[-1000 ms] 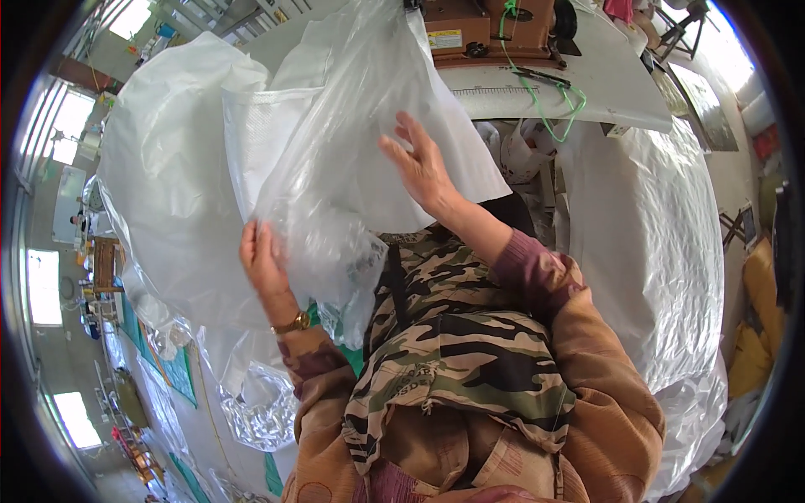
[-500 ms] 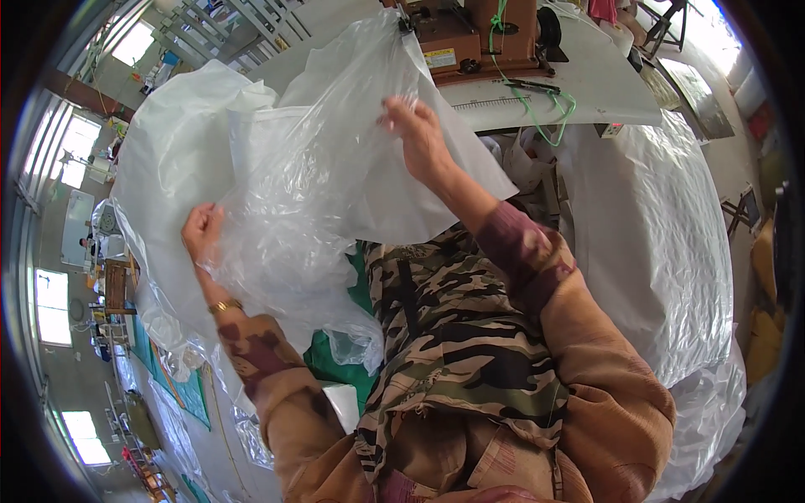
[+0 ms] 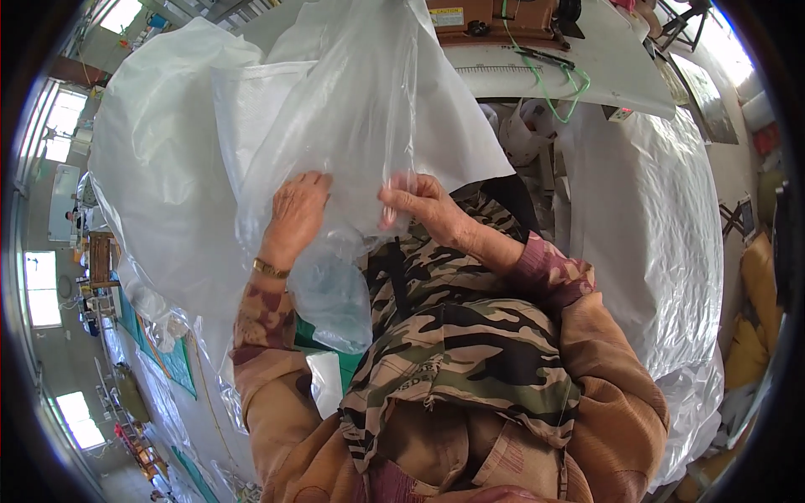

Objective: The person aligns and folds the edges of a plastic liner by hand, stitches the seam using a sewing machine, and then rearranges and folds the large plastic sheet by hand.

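A clear plastic film liner (image 3: pixel 335 126) stretches from the sewing table down toward my lap, lying over a white woven sheet (image 3: pixel 457 126). My left hand (image 3: pixel 295 214) rests on the film with its back up and fingers laid forward; its thumb is hidden. To its right, my right hand (image 3: pixel 426 205) pinches the gathered right edge of the film between thumb and fingers. The film's loose lower end (image 3: pixel 331 293) hangs bunched below my hands, beside my camouflage apron (image 3: pixel 470 335).
A brown sewing machine (image 3: pixel 495 23) stands on the pale table (image 3: pixel 612 75), where green string (image 3: pixel 545 92) and dark thread snips (image 3: pixel 545 57) lie. Piled white sheeting (image 3: pixel 159 159) bulges at the left. A stack of shiny white sheets (image 3: pixel 646 243) stands at the right.
My left hand has moved right and slightly up, closer to my right hand. My right hand has come down, drawing the film's edge nearer; the film now hangs straighter and smoother.
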Action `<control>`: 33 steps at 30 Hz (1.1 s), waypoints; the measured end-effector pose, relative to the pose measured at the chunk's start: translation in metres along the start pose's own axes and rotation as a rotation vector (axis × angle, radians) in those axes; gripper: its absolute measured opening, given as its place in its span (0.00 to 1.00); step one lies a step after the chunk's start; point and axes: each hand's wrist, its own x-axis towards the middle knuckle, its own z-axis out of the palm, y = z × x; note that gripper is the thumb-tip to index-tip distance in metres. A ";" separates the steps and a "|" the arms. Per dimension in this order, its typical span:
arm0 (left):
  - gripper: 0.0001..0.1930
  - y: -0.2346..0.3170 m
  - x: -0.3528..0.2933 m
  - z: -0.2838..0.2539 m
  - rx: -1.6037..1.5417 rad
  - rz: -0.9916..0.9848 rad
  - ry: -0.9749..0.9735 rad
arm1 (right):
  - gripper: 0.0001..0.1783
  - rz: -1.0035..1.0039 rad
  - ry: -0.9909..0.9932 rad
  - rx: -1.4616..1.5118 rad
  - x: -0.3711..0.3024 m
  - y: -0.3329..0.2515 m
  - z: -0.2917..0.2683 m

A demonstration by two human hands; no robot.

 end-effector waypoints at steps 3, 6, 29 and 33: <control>0.07 -0.030 -0.005 0.055 -0.146 0.036 0.072 | 0.10 0.090 -0.039 -0.128 -0.012 0.006 -0.007; 0.08 -0.036 -0.004 0.070 -0.055 -0.014 0.031 | 0.15 0.118 -0.081 0.059 -0.021 0.009 -0.010; 0.20 0.102 0.007 -0.021 -0.754 0.343 0.420 | 0.14 -0.260 0.266 -0.672 -0.073 -0.025 0.004; 0.21 0.093 0.014 -0.027 -0.523 0.441 0.236 | 0.17 -0.318 0.216 -0.875 -0.076 -0.031 0.006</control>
